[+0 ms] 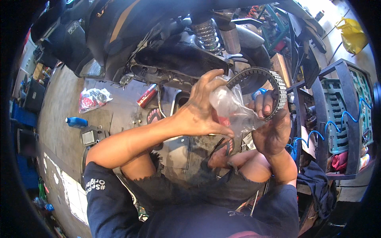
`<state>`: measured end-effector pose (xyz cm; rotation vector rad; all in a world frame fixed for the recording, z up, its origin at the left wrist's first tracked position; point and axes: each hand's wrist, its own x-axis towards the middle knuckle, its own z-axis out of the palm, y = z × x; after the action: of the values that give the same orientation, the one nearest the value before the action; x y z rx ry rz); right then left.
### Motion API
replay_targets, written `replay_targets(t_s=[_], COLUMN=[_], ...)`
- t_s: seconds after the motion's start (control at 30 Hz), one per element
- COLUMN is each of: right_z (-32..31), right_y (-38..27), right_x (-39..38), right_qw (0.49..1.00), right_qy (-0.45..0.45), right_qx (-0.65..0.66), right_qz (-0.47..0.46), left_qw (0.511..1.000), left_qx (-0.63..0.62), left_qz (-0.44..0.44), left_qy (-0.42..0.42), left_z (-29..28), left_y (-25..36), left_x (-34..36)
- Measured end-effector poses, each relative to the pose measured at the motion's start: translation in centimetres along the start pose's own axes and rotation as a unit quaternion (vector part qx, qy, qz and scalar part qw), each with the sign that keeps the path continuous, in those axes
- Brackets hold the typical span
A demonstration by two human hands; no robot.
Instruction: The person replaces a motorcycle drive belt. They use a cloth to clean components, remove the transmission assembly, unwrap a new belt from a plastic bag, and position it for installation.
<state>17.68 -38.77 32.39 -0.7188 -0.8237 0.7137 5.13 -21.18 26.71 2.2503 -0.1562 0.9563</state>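
Note:
My left hand (202, 111) grips a crumpled clear plastic bag (228, 101) at the centre, thumb low and fingers over its top. Part of something red shows through the bag's lower part. My right hand (270, 125), its fingers darkened with grime, holds a black toothed rubber belt (279, 85) upright in a loop, its fingers curled at the belt's lower side against the bag. Behind both hands is the underside of a motor scooter (174, 59), with a coil-spring shock absorber (204, 33) and a rear wheel partly hidden by the belt.
A red cylinder (147, 95), a bag with red contents (94, 99), a blue bottle (76, 122) and a work light (89, 137) lie left on the floor. A steel cart (351, 166) with teal tool trays (333, 115) and a blue coiled hose (343, 115) stands right.

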Motion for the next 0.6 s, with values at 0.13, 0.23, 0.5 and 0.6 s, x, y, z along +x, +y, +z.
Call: replay_targets(t_s=[0.13,0.23,0.5,0.6], right_z=[1.2,1.2,-1.9,-1.9], right_y=[1.0,1.2,1.4,2.4], right_x=[0.0,-0.1,1.5,2.2], right_qw=[0.999,0.999,0.958,0.957], right_qy=[-0.007,-0.002,-0.028,-0.072], right_qx=[-0.046,-0.044,-0.277,-0.278], right_qz=[-0.017,-0.015,-0.064,-0.049], left_qw=[0.987,0.922,0.991,0.984], left_qx=[-0.145,-0.299,-0.114,-0.146], left_qz=[-0.062,-0.228,-0.049,-0.078], left_qy=[-0.022,-0.088,-0.042,-0.059], left_z=[0.8,0.5,-1.5,-2.1], left_y=[-0.1,0.4,0.3,0.7], left_x=[0.0,-0.1,1.0,1.3])
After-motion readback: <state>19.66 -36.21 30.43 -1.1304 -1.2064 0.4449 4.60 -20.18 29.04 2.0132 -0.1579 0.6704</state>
